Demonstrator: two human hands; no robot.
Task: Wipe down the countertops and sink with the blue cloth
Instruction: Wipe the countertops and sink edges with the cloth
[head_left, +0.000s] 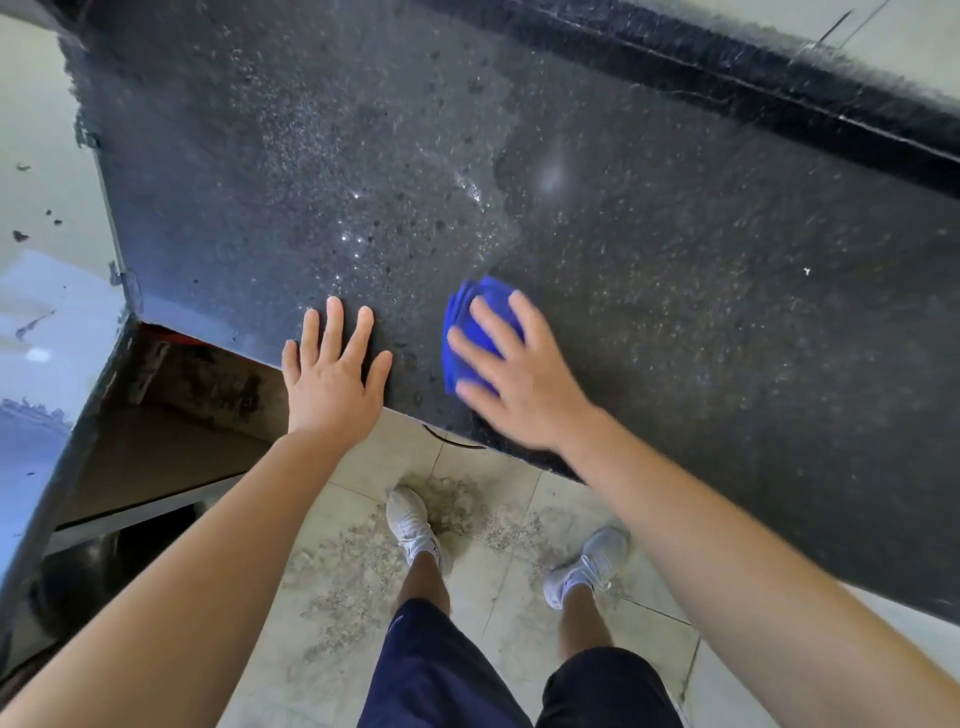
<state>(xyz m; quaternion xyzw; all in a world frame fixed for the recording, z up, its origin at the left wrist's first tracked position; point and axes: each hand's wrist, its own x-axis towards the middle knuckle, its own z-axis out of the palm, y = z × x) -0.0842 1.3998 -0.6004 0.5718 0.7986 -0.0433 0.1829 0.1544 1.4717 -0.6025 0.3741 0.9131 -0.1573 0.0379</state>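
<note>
Below the camera, at the near edge of the view, the person's dark blue shorts (441, 670) and bare legs are seen, with two white sneakers: the left sneaker (413, 525) stands closer to the counter and the right sneaker (587, 566) a little further back. They stand on a pale tiled floor (639, 654), which has a rough, grey-brown stained patch around the feet.

Both bare forearms reach forward to the front edge of a dark speckled stone countertop (727, 312). The left hand (332, 374) lies flat on the stone just at this edge, palm down, with its fingers straight and spread, and it holds nothing. The right hand (524, 374) is near it, also palm down with straight, spread fingers, and it presses on the blue cloth (478, 332). The cloth is folded into a small bundle and lies on the countertop close to the front edge, between the two hands and partly under the right fingers. The right hand looks a little blurred.

From the cloth a curved border runs away across the stone. On its left side the surface is greyer, with small bright glints (358, 239); on its right side it is darker and more even.

At the far side, a raised black ledge (779, 88) closes the countertop, and behind it pale wall tiles (909, 41) begin. To the left, a pale surface (41, 182) with some dark marks meets the countertop's end.
</note>
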